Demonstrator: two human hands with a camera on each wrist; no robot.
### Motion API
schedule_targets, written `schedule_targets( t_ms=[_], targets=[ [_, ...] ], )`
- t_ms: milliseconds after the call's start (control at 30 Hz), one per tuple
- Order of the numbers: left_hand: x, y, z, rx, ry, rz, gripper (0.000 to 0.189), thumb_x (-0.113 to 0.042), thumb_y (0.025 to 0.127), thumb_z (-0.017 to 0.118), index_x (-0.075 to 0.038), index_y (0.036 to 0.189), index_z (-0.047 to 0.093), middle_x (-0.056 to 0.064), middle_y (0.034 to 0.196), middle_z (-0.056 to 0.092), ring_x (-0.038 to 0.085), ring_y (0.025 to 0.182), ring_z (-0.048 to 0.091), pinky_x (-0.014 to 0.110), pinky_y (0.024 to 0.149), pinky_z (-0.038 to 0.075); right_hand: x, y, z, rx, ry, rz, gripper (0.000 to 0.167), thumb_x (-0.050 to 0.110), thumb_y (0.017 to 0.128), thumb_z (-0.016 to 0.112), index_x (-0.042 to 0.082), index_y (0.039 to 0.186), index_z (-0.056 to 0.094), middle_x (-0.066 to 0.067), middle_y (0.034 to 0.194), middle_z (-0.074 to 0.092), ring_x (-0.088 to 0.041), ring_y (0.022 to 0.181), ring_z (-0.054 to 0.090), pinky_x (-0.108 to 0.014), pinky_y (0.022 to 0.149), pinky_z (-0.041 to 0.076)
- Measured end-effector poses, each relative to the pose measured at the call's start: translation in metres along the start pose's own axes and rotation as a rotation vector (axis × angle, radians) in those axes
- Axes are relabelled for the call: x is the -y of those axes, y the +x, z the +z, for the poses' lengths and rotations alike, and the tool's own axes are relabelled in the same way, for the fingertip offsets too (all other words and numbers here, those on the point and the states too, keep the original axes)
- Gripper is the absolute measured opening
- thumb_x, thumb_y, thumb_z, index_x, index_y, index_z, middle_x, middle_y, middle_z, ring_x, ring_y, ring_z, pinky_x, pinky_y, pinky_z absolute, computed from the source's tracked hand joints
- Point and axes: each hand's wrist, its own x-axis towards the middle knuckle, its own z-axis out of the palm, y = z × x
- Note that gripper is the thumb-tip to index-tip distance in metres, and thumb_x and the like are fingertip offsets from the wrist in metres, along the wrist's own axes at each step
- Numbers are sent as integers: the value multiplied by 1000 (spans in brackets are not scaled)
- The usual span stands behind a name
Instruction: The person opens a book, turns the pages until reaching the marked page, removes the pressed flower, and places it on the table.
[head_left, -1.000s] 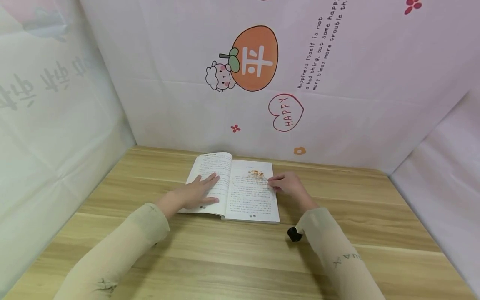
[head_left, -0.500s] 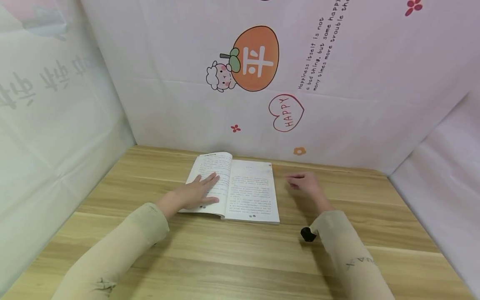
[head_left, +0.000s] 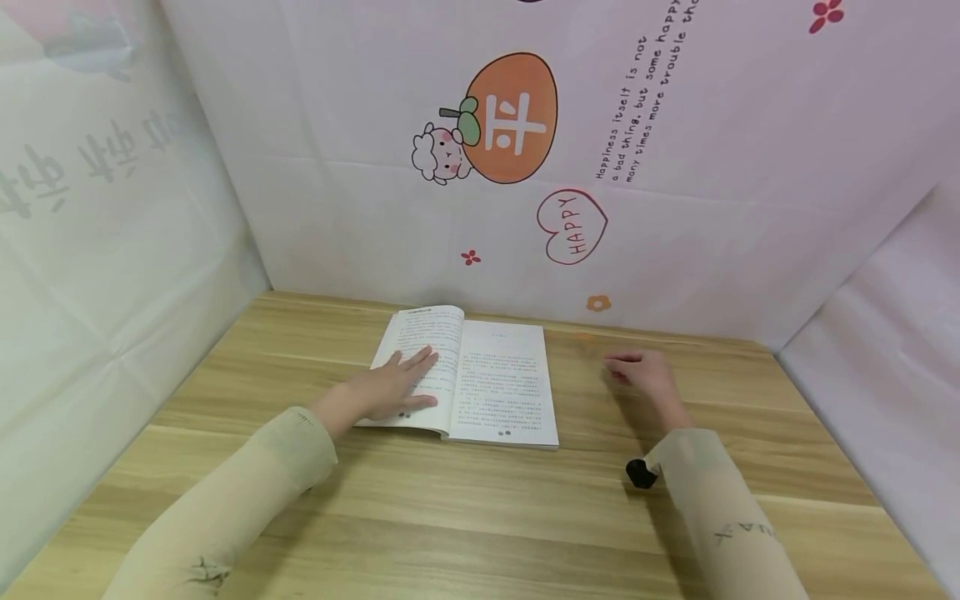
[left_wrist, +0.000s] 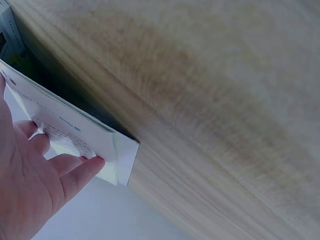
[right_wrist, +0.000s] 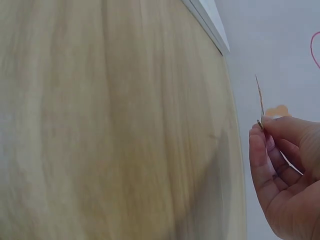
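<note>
An open book (head_left: 504, 387) with printed pages lies on the wooden table. My left hand (head_left: 384, 390) rests spread on its left page; in the left wrist view, that hand (left_wrist: 42, 180) has its fingers on the page, near the book's edge. To the right of the book and apart from it, my right hand (head_left: 647, 377) pinches a thin bookmark between thumb and fingers. The right wrist view shows this bookmark (right_wrist: 260, 100) edge-on as a narrow gold strip above the fingertips. From the head it is faint, with only a pale orange patch visible.
Wood-grained table (head_left: 480, 517) surrounds the book. White printed cloth (head_left: 360, 225) hangs behind the table's back edge, with more at both sides. A black object (head_left: 641, 473) sits at the right sleeve's cuff.
My right hand has drawn the bookmark off the right page and moved rightward with it, so the page's print shows uncovered. The left hand and the book have stayed still.
</note>
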Motion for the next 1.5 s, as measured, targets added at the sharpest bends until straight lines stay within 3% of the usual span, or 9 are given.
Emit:
schedule_targets(
  t_ms=[133, 367, 567, 900, 1067, 1300, 1500],
  targets=[
    [-1, -1, -1, 1, -5, 1, 83, -59, 106, 42, -13, 166, 8, 7, 172, 3, 53, 150, 11, 72, 108, 32, -5, -1, -6, -13, -36, 1, 35, 14, 101, 67, -12, 124, 68, -14, 102, 77, -3, 75, 68, -20, 69, 56],
    [-1, -1, 1, -8, 3, 4, 84, -59, 105, 43, -13, 166, 9, 7, 172, 4, 53, 150, 12, 72, 108, 31, -16, 0, -13, -66, -99, 8, 31, 11, 98, 69, -13, 118, 70, -5, 81, 76, -3, 64, 65, -19, 61, 54],
    [-2, -2, -1, -2, -8, 4, 84, -59, 105, 43, -13, 166, 9, 7, 172, 4, 53, 150, 11, 73, 108, 31, -24, 2, -14, -69, -128, 20, 27, 7, 96, 70, -14, 112, 71, -1, 72, 74, -3, 58, 63, -17, 56, 51],
    [-3, -1, 0, -6, -21, 1, 83, -59, 105, 44, -14, 166, 8, 6, 172, 3, 52, 151, 10, 74, 107, 30, -31, 5, -15, -31, -73, 17, 27, 3, 93, 71, -18, 111, 70, -1, 75, 74, -3, 57, 65, -18, 56, 55],
    [-2, -1, -2, -29, -19, 22, 82, -56, 106, 44, -11, 166, 10, 10, 172, 4, 54, 149, 10, 72, 110, 29, -27, 4, -12, -36, -132, -17, 30, 7, 97, 68, -17, 113, 69, -3, 76, 74, -4, 59, 64, -19, 56, 54],
    [-1, -1, -2, -117, 46, 32, 78, -57, 105, 46, -15, 166, 19, 10, 171, 9, 48, 152, 9, 75, 112, 19, -13, -3, -3, -22, -263, -97, 39, 20, 103, 60, -13, 121, 68, -12, 87, 74, -14, 75, 66, -26, 66, 52],
    [0, 2, -6, -195, 70, 81, 73, -55, 106, 47, -16, 164, 28, 12, 170, 13, 46, 153, 11, 72, 115, 18, 4, -10, 0, 37, -321, -108, 46, 28, 107, 53, -9, 132, 63, -23, 111, 72, -39, 108, 66, -51, 93, 53]
  ],
)
